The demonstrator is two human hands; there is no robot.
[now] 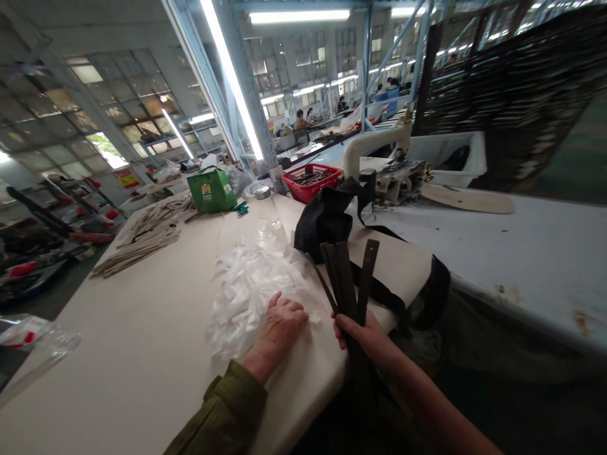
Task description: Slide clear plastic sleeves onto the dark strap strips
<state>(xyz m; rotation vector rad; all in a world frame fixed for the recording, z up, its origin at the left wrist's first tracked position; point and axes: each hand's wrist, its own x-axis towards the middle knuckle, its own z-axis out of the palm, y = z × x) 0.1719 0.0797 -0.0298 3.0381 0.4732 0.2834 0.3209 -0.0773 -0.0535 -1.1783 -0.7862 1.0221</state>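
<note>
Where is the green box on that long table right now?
The green box stands at the far end of the cream table, left of centre in the head view, with a red basket off to its right.

Right hand [367, 338]: palm and fingertips hidden behind the dark strips [348, 284] it grips; forearm cut by lower edge.
Left hand [279, 325]: fingertips lost in the white plastic pieces [251, 284].
Dark strips: lower ends out of sight below the table edge [327, 379].
Red basket [315, 181]: contents too small to tell.
Distant workers [303, 118]: blurred.
Clear bag [33, 341]: cut by left edge.
</note>
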